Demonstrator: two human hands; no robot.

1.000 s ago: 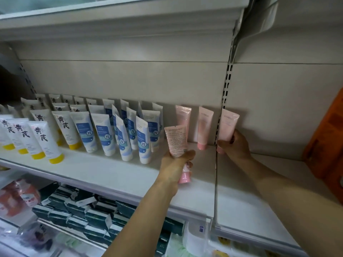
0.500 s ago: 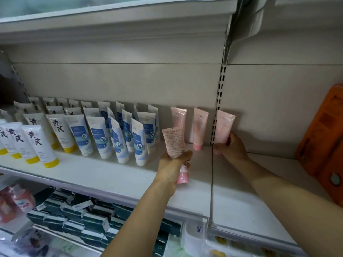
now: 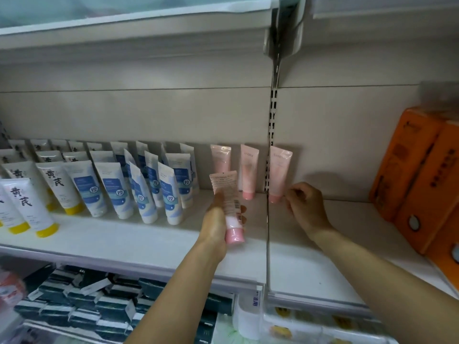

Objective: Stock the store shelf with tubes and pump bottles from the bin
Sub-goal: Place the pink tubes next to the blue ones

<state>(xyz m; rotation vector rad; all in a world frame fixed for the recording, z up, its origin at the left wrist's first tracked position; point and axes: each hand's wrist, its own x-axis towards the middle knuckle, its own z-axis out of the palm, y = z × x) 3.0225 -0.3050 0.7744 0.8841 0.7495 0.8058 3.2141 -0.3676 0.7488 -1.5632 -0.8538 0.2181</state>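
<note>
Left hand [image 3: 218, 219] wrapped around a pink tube [image 3: 229, 209], cap down, printed back toward the camera, held above the white shelf [image 3: 124, 242] in front of the far row. Right hand [image 3: 305, 207] just right of the upright divider strip [image 3: 268, 219], fingers curled, fingertips at the cap of another pink tube [image 3: 279, 173] leaning on the back wall; pinching or merely touching, cannot tell. Two more pink tubes [image 3: 249, 175] upright on their caps at the far edge, left of the divider. Farther left, rows of white-and-blue tubes [image 3: 169, 194], then white tubes with yellow caps [image 3: 29, 207]. Orange packs [image 3: 419, 175] stacked at far right. Dark green boxes [image 3: 106, 301] on the lower shelf.
</note>
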